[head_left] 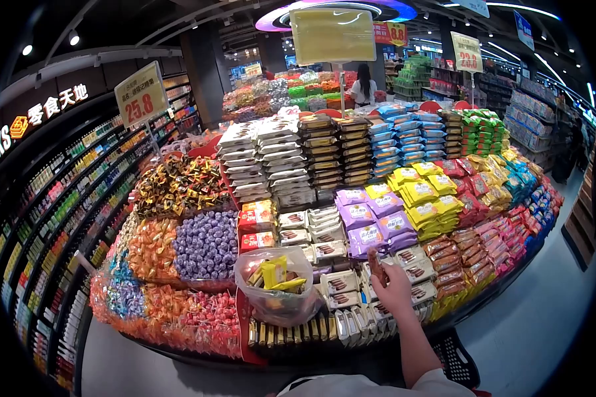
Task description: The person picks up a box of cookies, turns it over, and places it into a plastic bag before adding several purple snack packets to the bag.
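My right hand (392, 288) reaches over the front of the snack display, its fingers closed around a small brown packet (376, 266). Just beyond it are purple packets (365, 239), with white packets (414, 263) close beside and below the hand. To the left, a clear plastic bag (281, 308) sits on the display, open at the top, with yellow packets (274, 271) inside. My left hand is not in view.
Purple wrapped candies (205, 246) and orange candies (153, 248) fill the left sections. Price signs (139, 94) rise on poles. A black basket (458, 360) is low at the right. A person (363, 86) is behind the display.
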A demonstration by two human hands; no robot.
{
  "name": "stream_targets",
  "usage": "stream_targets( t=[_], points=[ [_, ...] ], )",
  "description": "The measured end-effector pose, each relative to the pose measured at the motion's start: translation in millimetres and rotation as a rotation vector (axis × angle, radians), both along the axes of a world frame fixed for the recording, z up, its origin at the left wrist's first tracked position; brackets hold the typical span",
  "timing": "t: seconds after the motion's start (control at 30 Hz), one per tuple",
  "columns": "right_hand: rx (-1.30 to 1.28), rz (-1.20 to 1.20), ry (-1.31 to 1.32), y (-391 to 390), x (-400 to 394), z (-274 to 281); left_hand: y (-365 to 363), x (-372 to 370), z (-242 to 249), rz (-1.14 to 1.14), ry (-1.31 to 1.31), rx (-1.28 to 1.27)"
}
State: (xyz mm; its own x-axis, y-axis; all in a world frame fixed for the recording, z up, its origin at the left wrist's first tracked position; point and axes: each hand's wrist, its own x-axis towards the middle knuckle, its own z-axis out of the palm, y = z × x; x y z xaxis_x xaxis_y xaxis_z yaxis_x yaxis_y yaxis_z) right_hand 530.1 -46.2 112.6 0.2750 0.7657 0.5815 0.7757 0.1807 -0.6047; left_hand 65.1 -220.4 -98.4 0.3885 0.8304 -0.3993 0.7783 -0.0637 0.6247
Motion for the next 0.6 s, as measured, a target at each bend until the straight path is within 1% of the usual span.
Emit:
stream_targets(
  t=[0.03,0.1,0.17,0.2,0.23,0.3,0.37,0.43,0.5,0.57,0.6],
  points=[
    [-0.092,0.006,0.025,5,-7,1,0,-8,-3,0.009,0.000,-0.011],
    [-0.118,0.016,0.026,11,-22,0,-3,-26,-7,0.029,-0.012,-0.026],
    [-0.204,0.042,0.054,23,-38,-3,-4,-42,-13,0.044,-0.029,-0.037],
    [-0.188,0.013,-0.021,29,-47,-5,-5,-50,-16,0.045,-0.034,-0.040],
    [-0.189,0.017,-0.027,31,-55,-5,-6,-59,-19,0.051,-0.043,-0.045],
    [-0.374,0.021,0.025,35,-75,11,-8,-71,-23,0.066,-0.061,-0.054],
    [-0.348,0.006,0.036,37,-92,10,-6,-83,-27,0.078,-0.075,-0.075],
    [-0.184,-0.094,0.106,38,-104,1,-6,-97,-31,0.083,-0.082,-0.090],
    [-0.222,-0.194,0.021,36,-106,-11,-5,-111,-37,0.088,-0.094,-0.103],
    [-0.179,-0.263,-0.017,30,-102,-21,-3,-125,-42,0.084,-0.106,-0.111],
    [-0.150,-0.306,0.014,25,-99,-22,-1,-130,-45,0.084,-0.109,-0.124]
  ],
)
